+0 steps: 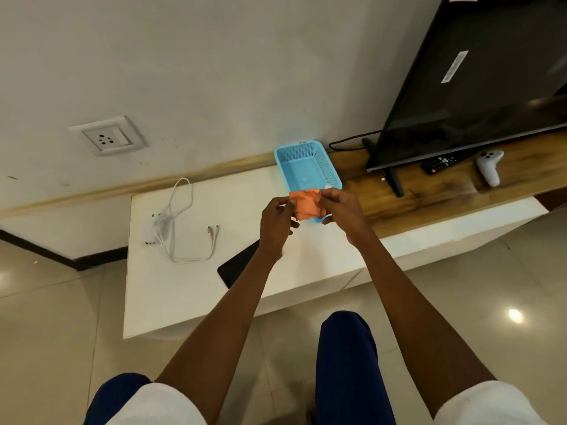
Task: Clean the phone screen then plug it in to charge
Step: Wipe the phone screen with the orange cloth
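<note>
An orange cloth [304, 204] is held up between both hands over the near end of the blue basket. My left hand [276, 222] pinches its left edge and my right hand [342, 210] pinches its right edge. A black phone [237, 266] lies flat on the white table [190, 289], partly hidden under my left forearm. To the left, a white charger adapter [152, 234] lies on the table with its white cable [184, 228] looped beside it, the plug ends pointing toward the phone. A wall socket [107, 139] sits on the wall above the charger.
A blue mesh basket [306, 165] stands at the table's back, next to a wooden shelf [429, 191]. On the shelf stand a black TV [478, 87], a remote [441, 162] and a white controller [489, 167]. Tiled floor surrounds the table.
</note>
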Action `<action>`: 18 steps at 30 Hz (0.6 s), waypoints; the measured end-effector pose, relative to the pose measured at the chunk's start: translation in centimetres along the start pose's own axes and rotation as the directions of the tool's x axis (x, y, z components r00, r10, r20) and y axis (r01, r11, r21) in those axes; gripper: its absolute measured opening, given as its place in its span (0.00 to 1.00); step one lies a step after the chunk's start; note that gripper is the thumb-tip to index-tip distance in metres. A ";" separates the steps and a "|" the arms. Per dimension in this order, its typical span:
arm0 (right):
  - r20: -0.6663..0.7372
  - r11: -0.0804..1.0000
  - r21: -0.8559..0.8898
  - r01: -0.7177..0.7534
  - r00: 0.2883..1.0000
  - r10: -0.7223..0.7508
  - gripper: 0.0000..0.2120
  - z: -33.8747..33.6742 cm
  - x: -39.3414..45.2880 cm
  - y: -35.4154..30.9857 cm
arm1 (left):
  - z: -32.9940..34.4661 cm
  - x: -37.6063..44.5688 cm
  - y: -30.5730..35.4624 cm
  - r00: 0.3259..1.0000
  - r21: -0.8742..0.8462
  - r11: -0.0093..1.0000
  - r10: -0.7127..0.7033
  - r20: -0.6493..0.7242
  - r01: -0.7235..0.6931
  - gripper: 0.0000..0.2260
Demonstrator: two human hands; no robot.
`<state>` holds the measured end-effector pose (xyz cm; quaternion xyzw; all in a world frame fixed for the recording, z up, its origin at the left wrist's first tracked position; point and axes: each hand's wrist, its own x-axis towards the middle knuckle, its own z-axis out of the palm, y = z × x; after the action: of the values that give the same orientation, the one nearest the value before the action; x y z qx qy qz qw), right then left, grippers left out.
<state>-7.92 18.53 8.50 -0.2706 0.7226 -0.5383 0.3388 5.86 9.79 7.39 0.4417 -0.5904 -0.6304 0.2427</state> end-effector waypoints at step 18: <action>0.059 0.800 -0.593 -0.093 0.986 0.159 0.03 0.7 15.0 -1.9 | -4.3 3.9 -3.1 0.990 -0.056 0.994 -0.094 -0.101 0.089 0.08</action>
<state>-16.73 6.28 7.19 -0.3415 0.8510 -0.2496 0.3112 8.25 4.87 3.76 0.4940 -0.5398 -0.6321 0.2550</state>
